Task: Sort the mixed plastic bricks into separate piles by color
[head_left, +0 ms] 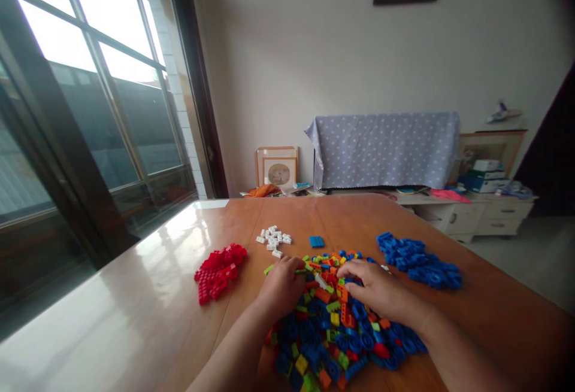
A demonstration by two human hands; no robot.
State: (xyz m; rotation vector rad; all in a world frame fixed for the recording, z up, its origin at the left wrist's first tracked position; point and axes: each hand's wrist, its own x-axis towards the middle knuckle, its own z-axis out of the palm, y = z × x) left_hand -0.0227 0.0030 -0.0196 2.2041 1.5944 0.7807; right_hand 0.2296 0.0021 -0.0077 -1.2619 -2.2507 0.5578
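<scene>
A big mixed pile of toy building bricks (335, 319), in blue, orange, lime green, yellow and red, lies in front of me. My left hand (284, 287) rests at the pile's left edge, its fingers loosely bent over the bricks and partly hidden; I see nothing held in it. Over the right side of the pile is my right hand (377, 287), thumb and fingers apart with bricks beneath them. A pale grey brick (320, 280) lies on the pile between the hands.
Sorted heaps surround the pile: red bricks (218, 272) at left, white bricks (273, 237) beyond my left hand, blue bricks (417, 260) at right. A flat blue piece (316, 242) lies farther back. The wooden table (153, 296) ends before a low cabinet (494, 215).
</scene>
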